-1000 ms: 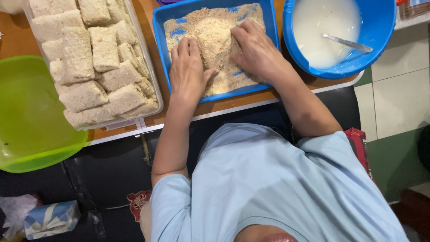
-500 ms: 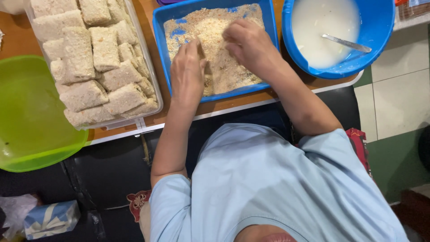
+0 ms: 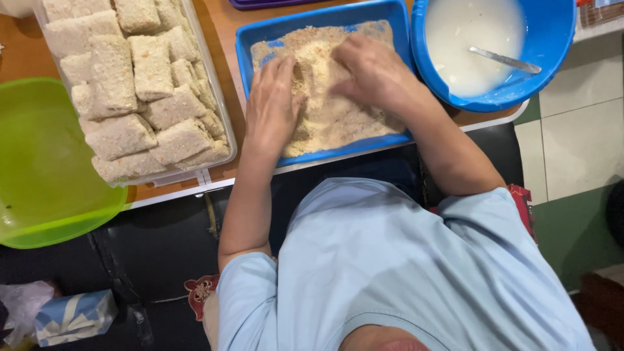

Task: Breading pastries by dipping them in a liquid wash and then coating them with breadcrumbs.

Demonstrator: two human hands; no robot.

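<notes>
Now both hands are working inside the blue tray on the table: left hand lying flat, fingers loose, on the crumbs; right hand cupping crumbs, its contents hidden. Breaded pieces are sitting left of the tray, a bowl right.

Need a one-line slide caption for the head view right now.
Left hand and right hand press into breadcrumbs in a blue tray, beside a clear container of breaded pieces.
</notes>
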